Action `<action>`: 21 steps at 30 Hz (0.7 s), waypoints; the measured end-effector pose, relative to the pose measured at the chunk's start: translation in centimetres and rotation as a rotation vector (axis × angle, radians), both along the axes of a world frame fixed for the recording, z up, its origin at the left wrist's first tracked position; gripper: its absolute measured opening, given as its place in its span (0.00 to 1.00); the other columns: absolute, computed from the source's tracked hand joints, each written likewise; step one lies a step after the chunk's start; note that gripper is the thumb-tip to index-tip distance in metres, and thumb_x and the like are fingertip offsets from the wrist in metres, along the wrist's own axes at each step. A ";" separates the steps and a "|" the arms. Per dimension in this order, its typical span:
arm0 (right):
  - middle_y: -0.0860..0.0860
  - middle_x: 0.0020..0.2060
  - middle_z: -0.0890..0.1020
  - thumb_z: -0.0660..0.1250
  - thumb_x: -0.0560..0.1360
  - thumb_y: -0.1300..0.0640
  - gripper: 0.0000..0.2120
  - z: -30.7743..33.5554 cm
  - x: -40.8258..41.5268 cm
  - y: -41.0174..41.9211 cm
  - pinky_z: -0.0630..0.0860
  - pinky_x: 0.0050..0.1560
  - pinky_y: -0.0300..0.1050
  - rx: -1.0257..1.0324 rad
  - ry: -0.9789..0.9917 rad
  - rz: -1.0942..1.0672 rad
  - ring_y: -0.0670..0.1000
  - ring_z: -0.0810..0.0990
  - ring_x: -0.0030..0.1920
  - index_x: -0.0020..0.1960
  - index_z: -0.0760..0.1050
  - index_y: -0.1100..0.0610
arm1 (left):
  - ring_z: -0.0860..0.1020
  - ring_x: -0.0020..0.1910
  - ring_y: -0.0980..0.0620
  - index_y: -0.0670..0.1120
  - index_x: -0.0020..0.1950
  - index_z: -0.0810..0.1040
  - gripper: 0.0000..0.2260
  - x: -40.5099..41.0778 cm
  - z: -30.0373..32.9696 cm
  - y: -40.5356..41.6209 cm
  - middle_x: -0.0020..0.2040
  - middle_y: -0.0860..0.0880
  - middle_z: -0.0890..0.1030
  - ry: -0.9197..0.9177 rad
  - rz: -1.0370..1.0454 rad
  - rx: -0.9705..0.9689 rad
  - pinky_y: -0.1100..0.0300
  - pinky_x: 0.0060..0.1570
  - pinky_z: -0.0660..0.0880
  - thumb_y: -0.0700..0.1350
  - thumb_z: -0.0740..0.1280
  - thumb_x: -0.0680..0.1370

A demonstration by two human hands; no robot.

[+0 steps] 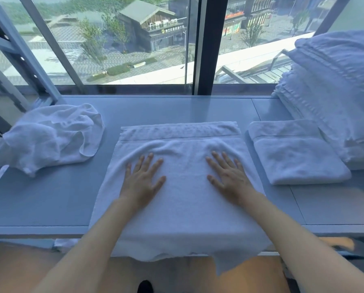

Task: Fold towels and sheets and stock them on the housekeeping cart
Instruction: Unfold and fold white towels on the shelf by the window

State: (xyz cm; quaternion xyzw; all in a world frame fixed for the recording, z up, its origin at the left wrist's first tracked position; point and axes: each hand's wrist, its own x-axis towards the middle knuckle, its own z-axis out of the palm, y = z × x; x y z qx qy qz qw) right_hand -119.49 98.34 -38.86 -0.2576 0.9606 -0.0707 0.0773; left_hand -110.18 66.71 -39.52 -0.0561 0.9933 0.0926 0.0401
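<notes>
Your left hand (pixel 142 178) and right hand (pixel 229 176) press flat, fingers spread, on the white towel (pixel 183 208); its near edge overhangs the counter (pixel 50 204), bare counter flanking both hands.

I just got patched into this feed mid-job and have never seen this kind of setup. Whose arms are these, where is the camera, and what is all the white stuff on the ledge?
There is no machine here: these are a person's two bare arms, filmed by one wide-angle camera worn on their head, looking forward and down. That is why the arms enter from the bottom edge.

The surface is a pale ledge under a big window. In the middle lies a white towel, spread flat, its near edge hanging over the ledge's front. The left hand and right hand lie flat on it with fingers spread. Nothing is gripped.

To the left is a crumpled towel, not yet folded. To the right is a folded towel, and beyond it a tall stack of linen. No housekeeping cart is in view.
</notes>
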 end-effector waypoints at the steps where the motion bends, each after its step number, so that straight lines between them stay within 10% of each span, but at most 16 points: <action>1: 0.43 0.83 0.44 0.50 0.84 0.37 0.31 0.3 -1.4 -0.7 0.42 0.81 0.57 -0.002 -0.005 -0.004 0.50 0.42 0.83 0.83 0.46 0.40 | 0.45 0.84 0.51 0.63 0.83 0.51 0.30 -1.7 0.2 -0.5 0.85 0.55 0.46 -0.010 0.000 0.003 0.41 0.80 0.41 0.68 0.49 0.82; 16: 0.44 0.84 0.47 0.51 0.84 0.38 0.30 0.4 -4.5 -2.2 0.43 0.81 0.58 -0.045 0.012 -0.024 0.50 0.45 0.83 0.84 0.49 0.42 | 0.58 0.80 0.43 0.57 0.78 0.66 0.24 4.1 3.9 6.3 0.81 0.49 0.62 0.097 -0.007 0.092 0.35 0.75 0.56 0.59 0.59 0.82; 21: 0.44 0.83 0.51 0.53 0.84 0.40 0.29 0.0 -4.7 -2.0 0.45 0.81 0.57 -0.099 0.033 -0.032 0.50 0.48 0.83 0.83 0.54 0.42 | 0.47 0.84 0.48 0.62 0.82 0.57 0.32 10.0 1.6 6.5 0.85 0.54 0.50 -0.004 0.093 0.067 0.41 0.79 0.48 0.66 0.43 0.79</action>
